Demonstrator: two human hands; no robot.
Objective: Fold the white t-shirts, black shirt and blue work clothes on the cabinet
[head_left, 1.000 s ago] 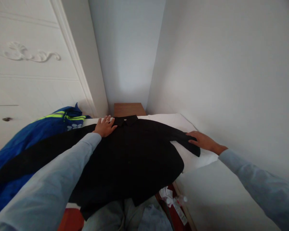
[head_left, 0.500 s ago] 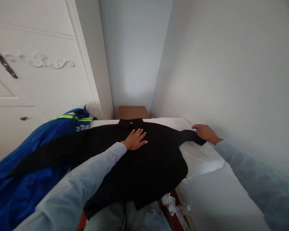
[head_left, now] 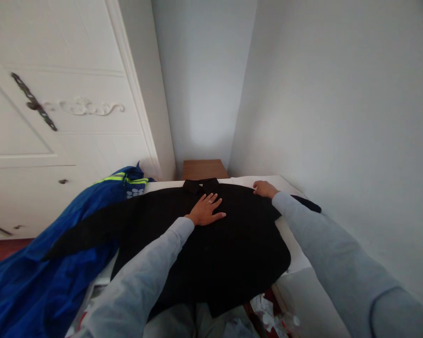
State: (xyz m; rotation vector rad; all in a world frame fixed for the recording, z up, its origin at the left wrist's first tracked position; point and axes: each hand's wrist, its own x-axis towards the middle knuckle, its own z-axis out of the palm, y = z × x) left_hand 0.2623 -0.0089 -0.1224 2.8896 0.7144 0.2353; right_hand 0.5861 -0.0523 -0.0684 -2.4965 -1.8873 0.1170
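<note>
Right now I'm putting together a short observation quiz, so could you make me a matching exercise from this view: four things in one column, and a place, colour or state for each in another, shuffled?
1. left hand
2. blue clothing
3. wooden furniture
4. right hand

A. has yellow-green stripes
B. at a shoulder of the black shirt
C. spread out just below the collar
D. brown, beyond the collar

Pairs: 1-C, 2-A, 3-D, 4-B

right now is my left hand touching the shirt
Touching: the head view shows the left hand spread palm-down on the shirt, near its collar.
</note>
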